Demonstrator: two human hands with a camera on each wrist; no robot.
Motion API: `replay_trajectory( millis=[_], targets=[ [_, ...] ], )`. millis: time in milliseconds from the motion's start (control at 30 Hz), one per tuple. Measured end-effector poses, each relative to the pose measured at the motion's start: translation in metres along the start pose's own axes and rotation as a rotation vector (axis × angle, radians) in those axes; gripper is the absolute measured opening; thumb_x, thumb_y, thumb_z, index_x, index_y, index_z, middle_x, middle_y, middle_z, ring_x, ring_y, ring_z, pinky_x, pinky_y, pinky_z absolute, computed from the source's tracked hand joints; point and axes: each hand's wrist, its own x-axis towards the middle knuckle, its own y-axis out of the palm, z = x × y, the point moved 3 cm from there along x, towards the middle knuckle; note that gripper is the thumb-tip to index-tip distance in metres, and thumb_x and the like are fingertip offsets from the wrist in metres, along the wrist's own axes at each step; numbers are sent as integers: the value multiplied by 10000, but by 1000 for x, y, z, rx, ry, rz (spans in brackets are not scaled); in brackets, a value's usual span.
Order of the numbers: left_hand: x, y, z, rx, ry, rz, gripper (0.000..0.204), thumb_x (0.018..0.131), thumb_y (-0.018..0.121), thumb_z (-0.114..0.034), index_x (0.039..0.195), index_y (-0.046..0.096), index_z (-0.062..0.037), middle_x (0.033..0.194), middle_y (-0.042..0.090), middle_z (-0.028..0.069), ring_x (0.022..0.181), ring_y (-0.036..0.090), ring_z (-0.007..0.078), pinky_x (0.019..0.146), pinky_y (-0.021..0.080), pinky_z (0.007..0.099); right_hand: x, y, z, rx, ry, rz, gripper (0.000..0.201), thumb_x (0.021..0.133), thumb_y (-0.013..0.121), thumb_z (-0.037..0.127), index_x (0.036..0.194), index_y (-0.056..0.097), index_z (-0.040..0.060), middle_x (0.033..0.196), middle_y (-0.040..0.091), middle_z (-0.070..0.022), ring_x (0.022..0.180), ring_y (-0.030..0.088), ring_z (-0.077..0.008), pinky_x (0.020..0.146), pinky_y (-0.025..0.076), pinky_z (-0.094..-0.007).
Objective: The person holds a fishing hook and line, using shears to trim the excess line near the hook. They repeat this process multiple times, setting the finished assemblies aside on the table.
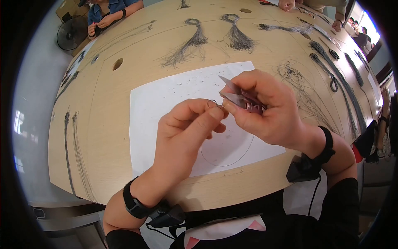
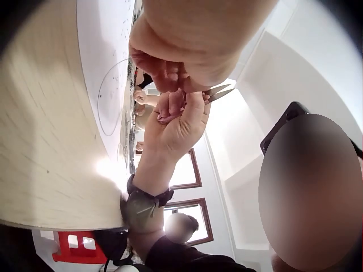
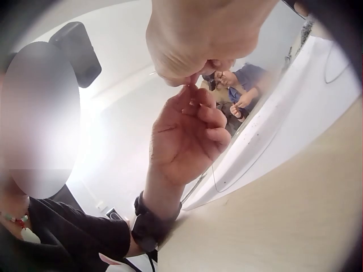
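Note:
My left hand (image 1: 180, 135) pinches a thin dark line between thumb and forefinger, and a small curved end (image 1: 213, 101) of it shows at the fingertips. From there a fine line (image 1: 227, 165) hangs in a wide loop over the white paper (image 1: 149, 133). My right hand (image 1: 275, 110) grips small scissors (image 1: 237, 98), blades parted and pointing up and left, its thumb close beside the left fingertips. In the left wrist view the scissor blades (image 2: 220, 93) stick out past the right hand (image 2: 176, 127). The right wrist view shows the left hand (image 3: 190, 136) with fingertips together.
Dark specks dot the paper. Looped bundles of thin line (image 1: 238, 35) lie at the back, a loose tangle (image 1: 294, 74) and dark bundles (image 1: 338, 79) to the right, thin strands (image 1: 67, 145) to the left. Another person (image 1: 110, 14) sits across the table (image 1: 103, 166).

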Motion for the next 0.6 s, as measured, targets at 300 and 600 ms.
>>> replay_trajectory(
  millis=[300,600],
  targets=[
    [1,-3,0,-204,-17,1,111,781,530,-129,853,543,-46,786,572,41,671,516,97,576,368,196,7,-5,-2,-77,-81,38,248,658,643,153,817,532,-2,674,503,-57,562,468,-94,486,395,-191],
    [-2,3,-1,-110,-39,44,105,801,473,-122,883,506,-64,798,552,51,657,484,123,601,379,242,6,-3,-5,-101,-151,110,230,675,600,124,857,512,13,675,502,-43,547,451,-97,475,351,-197]
  ],
)
